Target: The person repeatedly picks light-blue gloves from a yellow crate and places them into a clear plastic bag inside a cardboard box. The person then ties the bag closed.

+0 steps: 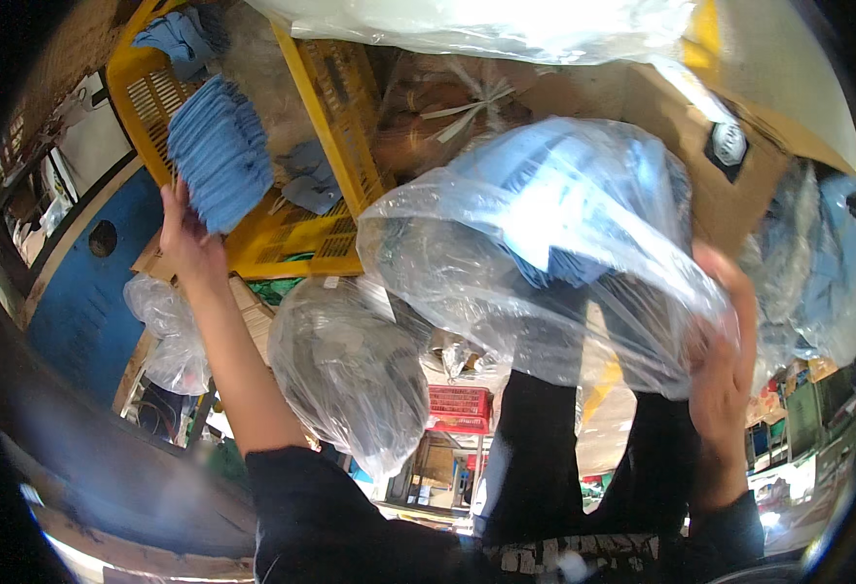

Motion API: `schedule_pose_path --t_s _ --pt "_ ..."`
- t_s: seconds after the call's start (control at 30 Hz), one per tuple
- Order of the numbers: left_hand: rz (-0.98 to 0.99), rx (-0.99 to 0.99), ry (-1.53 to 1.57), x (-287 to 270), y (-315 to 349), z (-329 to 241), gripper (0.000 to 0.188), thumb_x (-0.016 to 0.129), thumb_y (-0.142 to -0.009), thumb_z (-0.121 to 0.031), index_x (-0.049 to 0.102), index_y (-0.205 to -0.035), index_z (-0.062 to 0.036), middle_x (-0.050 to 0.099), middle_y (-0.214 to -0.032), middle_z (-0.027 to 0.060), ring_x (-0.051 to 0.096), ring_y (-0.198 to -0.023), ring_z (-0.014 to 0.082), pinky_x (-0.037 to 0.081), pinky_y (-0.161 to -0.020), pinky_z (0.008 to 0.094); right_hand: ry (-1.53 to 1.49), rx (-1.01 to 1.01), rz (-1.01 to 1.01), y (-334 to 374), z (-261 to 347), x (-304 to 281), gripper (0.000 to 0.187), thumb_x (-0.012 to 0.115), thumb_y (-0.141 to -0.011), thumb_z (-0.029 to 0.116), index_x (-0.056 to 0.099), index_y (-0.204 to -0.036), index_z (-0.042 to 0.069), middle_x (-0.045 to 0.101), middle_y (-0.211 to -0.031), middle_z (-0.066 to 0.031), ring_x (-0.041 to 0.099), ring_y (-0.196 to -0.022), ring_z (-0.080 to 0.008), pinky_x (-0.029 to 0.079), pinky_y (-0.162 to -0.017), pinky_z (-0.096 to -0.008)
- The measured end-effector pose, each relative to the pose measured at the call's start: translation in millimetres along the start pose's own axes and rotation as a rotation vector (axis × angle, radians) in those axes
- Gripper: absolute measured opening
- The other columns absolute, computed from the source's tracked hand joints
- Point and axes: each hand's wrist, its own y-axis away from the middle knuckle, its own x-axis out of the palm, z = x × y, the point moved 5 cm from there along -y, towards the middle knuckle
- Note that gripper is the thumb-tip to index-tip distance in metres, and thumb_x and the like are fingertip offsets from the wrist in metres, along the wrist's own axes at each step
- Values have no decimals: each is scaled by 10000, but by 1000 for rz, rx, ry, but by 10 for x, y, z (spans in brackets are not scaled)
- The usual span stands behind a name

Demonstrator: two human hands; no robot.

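My left hand (pixel 192 234) reaches out to the upper left, closed on the lower end of a stack of blue fabric pieces (pixel 218 151). That stack is held over a yellow plastic crate (pixel 296 255), inside which more blue pieces (pixel 313 180) lie. On the right, my right hand (pixel 722 341) grips the edge of a large clear plastic bag (pixel 428 229). Folded blue fabric (pixel 569 185) fills the far part of the bag, and its mouth sags towards me. Glare on the plastic hides part of the contents.
Behind the bag stands an open cardboard box (pixel 686 146). White plastic wrapping (pixel 486 24) crosses the top. A clear bag (pixel 350 365) hangs below the crate, with a smaller one (pixel 173 336) farther left. A blue curved panel (pixel 82 282) borders the left side. A red crate (pixel 459 407) sits lower down.
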Motion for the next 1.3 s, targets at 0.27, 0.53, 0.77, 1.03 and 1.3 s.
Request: schedule_pose_path --t_s 0.27,0.53,0.77,1.03,1.3 --pt "175 104 -227 533 2124 -535 390 733 -943 -305 655 -1158 11 692 -957 77 645 -824 143 524 -716 325 -449 93 271 -225 394 358 552 313 -1113 436 446 -1527 96 395 -810 85 307 -643 -21 284 -560 -197" --pt "825 -815 -61 2196 2582 821 644 624 -954 -586 627 -1177 19 688 -916 62 630 -764 92 492 -616 249 100 -279 245 -104 661 356 488 309 -1127 339 480 -1518 102 627 -1243 -62 438 -750 -101 430 -729 -237" --pt "652 -661 297 2421 3019 956 864 505 -990 -623 104 -1626 -197 217 -1627 239 607 -1199 333 516 -997 453 586 -486 -88 -137 711 75 401 407 -1110 277 621 -1400 103 507 -900 -73 496 -811 -173 442 -802 -305" --pt "904 570 -1477 2251 3446 679 86 664 -780 -155 749 -787 -141 727 -823 10 606 -1059 217 444 -916 352 472 -221 -177 -566 766 -181 331 512 -1071 289 686 -1294 118 618 -971 -124 648 -871 -249 503 -807 -363" --pt "726 619 -1152 1679 3661 330 109 635 -775 -99 730 -812 -135 714 -842 16 624 -999 219 498 -883 370 976 -516 -95 -358 1013 67 272 580 -1014 252 711 -1228 147 628 -1027 -107 637 -1000 -331 511 -839 -437"
